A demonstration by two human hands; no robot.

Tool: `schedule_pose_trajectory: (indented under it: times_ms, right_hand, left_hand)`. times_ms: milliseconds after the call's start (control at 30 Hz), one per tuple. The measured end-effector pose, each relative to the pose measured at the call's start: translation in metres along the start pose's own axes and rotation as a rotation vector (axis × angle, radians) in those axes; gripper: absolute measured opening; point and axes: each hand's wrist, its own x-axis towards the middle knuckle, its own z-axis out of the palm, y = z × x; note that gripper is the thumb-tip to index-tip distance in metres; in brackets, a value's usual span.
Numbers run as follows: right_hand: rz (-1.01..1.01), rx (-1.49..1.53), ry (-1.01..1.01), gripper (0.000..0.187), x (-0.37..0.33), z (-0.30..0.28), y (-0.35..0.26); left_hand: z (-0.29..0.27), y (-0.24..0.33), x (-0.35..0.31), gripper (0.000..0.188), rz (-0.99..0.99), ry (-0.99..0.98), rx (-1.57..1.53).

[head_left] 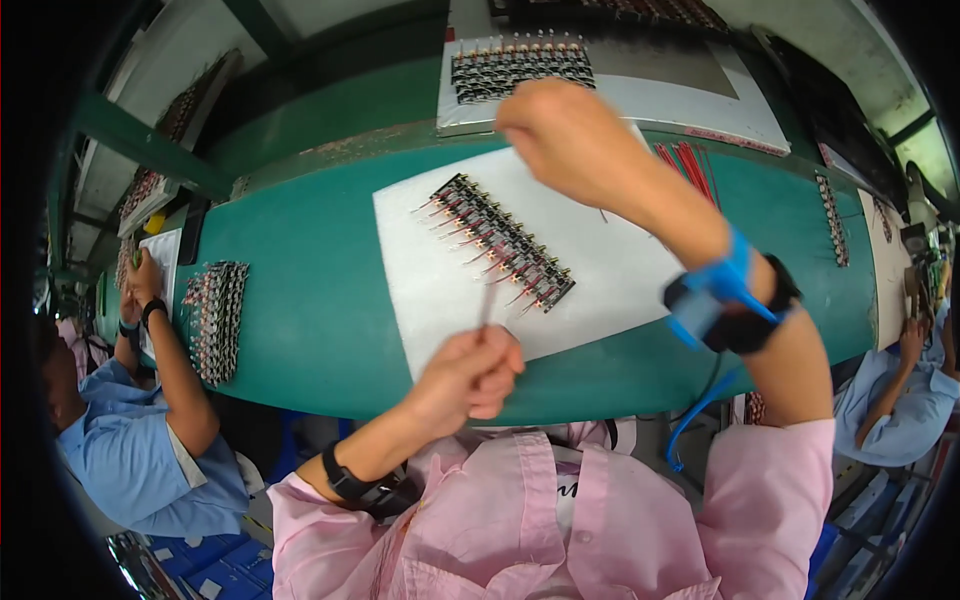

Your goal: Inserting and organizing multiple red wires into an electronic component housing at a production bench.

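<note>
Item: long strip of small circuit boards (pixel 505 243), dark, bristling with fine red leads along its near-left side. Lies flat and slantwise on a white sheet (pixel 425 290), before the worker, apparently so its leads face the left hand and stay easy to reach.

Sheet: spread on the green table (pixel 300 230), askew; presumably a soft, clean bed sparing the boards from the bare surface.

Left hand (pixel 470 370): fingers curled closed, near the strip's lower end, pinching a thin blurred strand (pixel 487 305) that points toward the leads; whether wire or slim tool cannot be told.

Right hand (pixel 575 140): fingers bent in, above the sheet's far edge; whether it grips anything cannot be told. Its wrist carries a blue strap (pixel 735 285), likely a grounding band.

Red wires (pixel 688 170): loose bundle beyond the right forearm, seemingly placed within that hand's reach.

Further strips: stacked on a pale board (pixel 745 115) at the back; another pile (pixel 218 320) at the table's left, apparently kept aside to leave working room.

Co-workers: one in pale blue at left (pixel 140 430), another at right (pixel 890 410).
</note>
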Motion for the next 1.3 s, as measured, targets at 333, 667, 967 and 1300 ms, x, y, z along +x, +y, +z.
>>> schedule_pose_trajectory:
  times_ms: [333,667,967,1300]
  right_hand:
    - [0.814,1.197,0.191,0.01,-0.078,0.04,-0.034]
    - [0.867,1.166,0.128,0.009,-0.063,0.078,-0.025]
    - [0.922,1.246,0.372,0.006,-0.09,0.079,-0.004]
    - [0.912,1.386,0.43,0.006,-0.097,0.087,-0.006]
  left_hand:
    - [-0.005,0.078,0.088,0.023,0.441,-0.111,0.18]
    - [-0.04,0.076,0.115,0.026,0.346,-0.154,0.242]
    - [-0.046,0.075,0.121,0.017,0.375,-0.08,0.877]
    - [-0.045,0.079,0.116,0.009,0.265,-0.162,0.949]
